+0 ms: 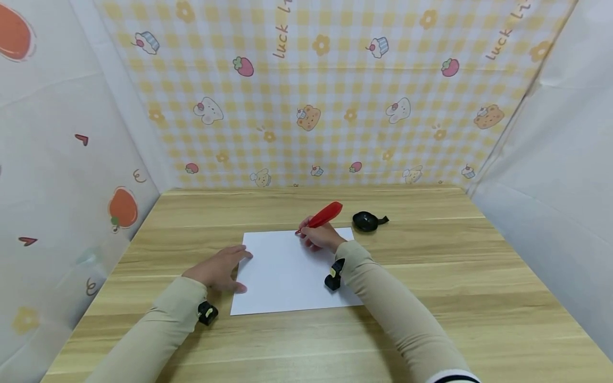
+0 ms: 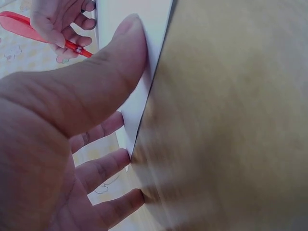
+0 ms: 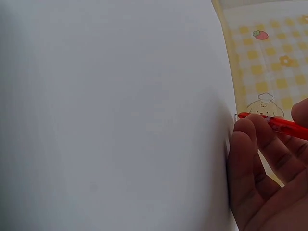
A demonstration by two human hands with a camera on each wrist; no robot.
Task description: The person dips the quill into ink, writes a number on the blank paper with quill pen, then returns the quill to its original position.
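A blank white sheet of paper (image 1: 278, 287) lies on the wooden table. My right hand (image 1: 322, 236) pinches a red feather pen (image 1: 326, 214) between thumb and fingers, its tip close over the paper near the far edge. In the right wrist view, that pen's red barrel (image 3: 288, 128) shows between the fingertips, with the point just beside the paper edge. My left hand (image 1: 221, 268) rests at the paper's left edge, its fingers spread. Seen from the left wrist, the thumb (image 2: 130, 43) lies over the sheet and the other fingertips reach its edge.
Just beyond the paper's far right corner sits a small round black dish (image 1: 365, 222) with a short strip sticking out to the right. Behind the table (image 1: 431, 250) hangs a yellow checked cloth (image 1: 330, 96). White cloth walls (image 1: 551, 159) stand at both sides.
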